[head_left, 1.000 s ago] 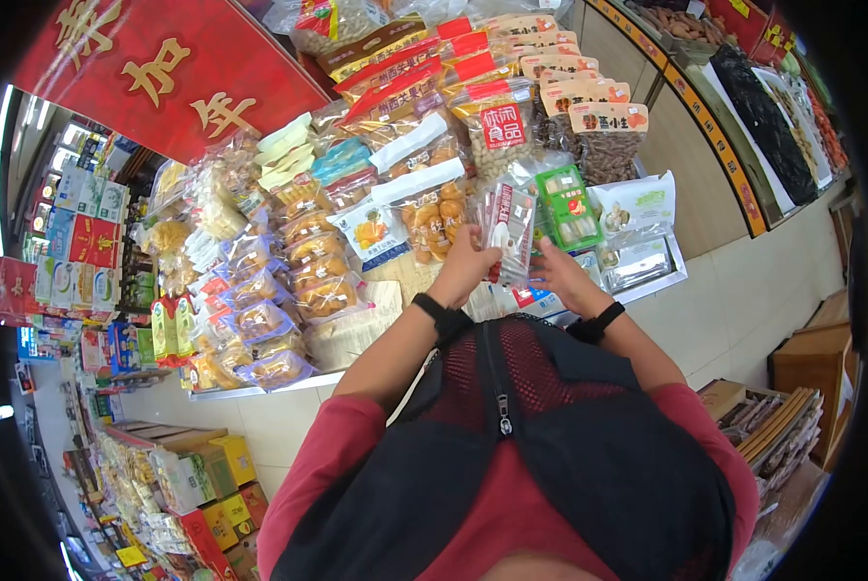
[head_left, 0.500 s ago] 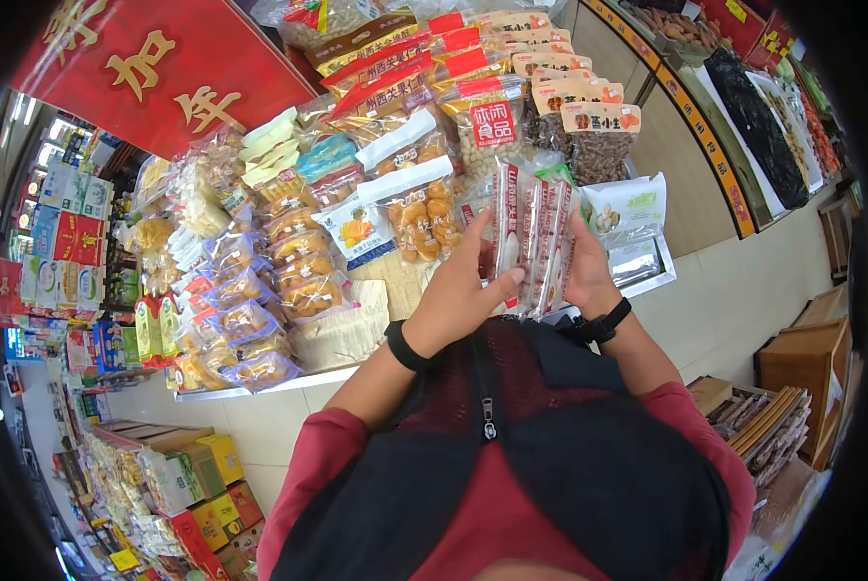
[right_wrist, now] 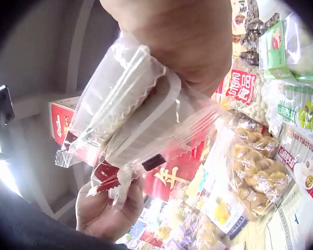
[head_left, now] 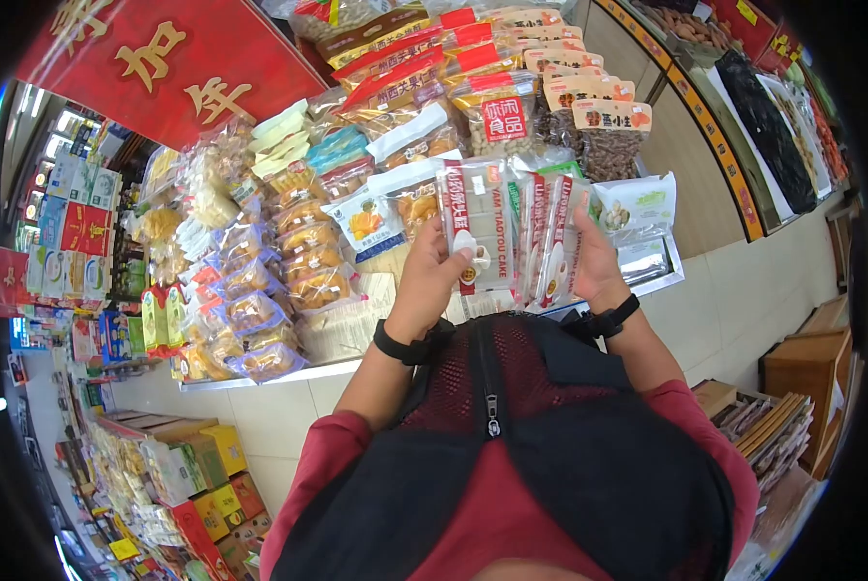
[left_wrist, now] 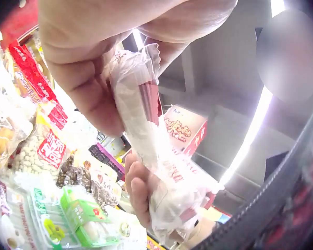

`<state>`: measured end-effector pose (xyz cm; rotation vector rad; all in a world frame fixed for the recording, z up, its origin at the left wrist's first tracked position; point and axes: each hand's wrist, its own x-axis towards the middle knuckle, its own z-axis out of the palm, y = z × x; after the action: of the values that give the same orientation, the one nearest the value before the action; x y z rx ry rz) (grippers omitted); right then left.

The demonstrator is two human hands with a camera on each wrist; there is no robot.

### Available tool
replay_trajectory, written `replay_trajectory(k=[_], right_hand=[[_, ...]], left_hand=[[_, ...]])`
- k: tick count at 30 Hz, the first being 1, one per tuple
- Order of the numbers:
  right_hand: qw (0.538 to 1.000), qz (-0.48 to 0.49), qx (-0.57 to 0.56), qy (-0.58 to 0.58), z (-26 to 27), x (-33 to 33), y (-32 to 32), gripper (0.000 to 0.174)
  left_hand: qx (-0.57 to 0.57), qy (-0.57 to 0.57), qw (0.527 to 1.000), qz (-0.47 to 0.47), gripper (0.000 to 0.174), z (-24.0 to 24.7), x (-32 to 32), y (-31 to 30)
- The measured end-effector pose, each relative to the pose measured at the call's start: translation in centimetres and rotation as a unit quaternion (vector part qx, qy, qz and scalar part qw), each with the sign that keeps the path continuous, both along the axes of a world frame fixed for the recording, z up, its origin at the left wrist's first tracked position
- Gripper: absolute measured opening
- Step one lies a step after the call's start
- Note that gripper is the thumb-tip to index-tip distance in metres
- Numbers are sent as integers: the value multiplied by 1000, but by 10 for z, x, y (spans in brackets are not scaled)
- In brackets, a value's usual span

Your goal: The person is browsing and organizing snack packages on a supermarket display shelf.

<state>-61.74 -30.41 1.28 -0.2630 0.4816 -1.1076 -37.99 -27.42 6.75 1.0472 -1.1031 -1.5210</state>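
My left hand (head_left: pixel 426 286) pinches one flat clear pack of yam cake (head_left: pixel 487 218) near its lower left edge, thumb over the front. The pack stands upright, its printed face towards me, with red and white lettering and pale cake inside. In my right hand (head_left: pixel 600 259) are more packs of yam cake (head_left: pixel 553 237), gripped together along their right side. These stand turned partly edge-on, close beside the left pack. From the left wrist view, the thin edge of the left pack (left_wrist: pixel 138 104) shows under the fingers. The right wrist view shows the right hand's packs (right_wrist: pixel 146 114) side by side.
Below the hands, a display table holds a green tray pack (left_wrist: pixel 86 216), bagged braided pastries (right_wrist: pixel 250 166), bagged buns (head_left: pixel 313 252) and bags of nuts (head_left: pixel 497 121). Dark snack bags (head_left: pixel 613 145) stand at the back right. A red banner (head_left: pixel 177 73) rises at the back left.
The packs came up off the display, first held together between both hands. Now they are split: one has moved left with my left hand, the others stay in my right.
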Motion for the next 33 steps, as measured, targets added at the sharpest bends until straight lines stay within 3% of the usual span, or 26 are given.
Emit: replay_trajectory(k=[5, 10, 12, 16, 17, 18, 20, 22, 23, 25, 30, 32, 33], right_hand=[[1000, -19, -9, 2, 4, -10, -6, 45], [999, -39, 13, 34, -4, -11, -8, 37], [1000, 10, 4, 23, 2, -4, -6, 36], [999, 21, 4, 24, 0, 15, 0, 47], [998, 68, -4, 12, 8, 15, 1, 54], [996, 36, -71, 31, 6, 22, -2, 60], [994, 88, -64, 28, 19, 20, 6, 66], [992, 95, -76, 22, 9, 18, 2, 68], [992, 95, -76, 22, 1, 14, 8, 68], [991, 83, -34, 102, -4, 12, 5, 49], [992, 71, -4, 103, 0, 9, -2, 32], [996, 25, 10, 80, 4, 8, 4, 37], [999, 22, 10, 47, 3, 5, 1, 39]], left_hand=[[7, 66, 997, 45, 48, 6, 12, 3], [12, 89, 996, 23, 48, 14, 11, 4], [4, 83, 996, -18, 50, 23, 7, 5], [24, 34, 996, -81, 57, 30, -3, 3], [30, 8, 993, -114, 57, 26, -6, 4], [15, -15, 991, -134, 58, 21, -11, -9], [7, -1, 990, -144, 54, 0, -15, -10], [-94, -226, 958, -148, 50, -10, -23, -14], [-93, -226, 958, -148, 50, -6, -28, -11], [-153, -433, 872, -170, 51, 18, -33, -4], [-175, -492, 839, -151, 57, 28, -34, -4], [-310, -434, 846, 13, 58, -1, -29, -5], [-313, -436, 844, 21, 58, -10, -26, -10]])
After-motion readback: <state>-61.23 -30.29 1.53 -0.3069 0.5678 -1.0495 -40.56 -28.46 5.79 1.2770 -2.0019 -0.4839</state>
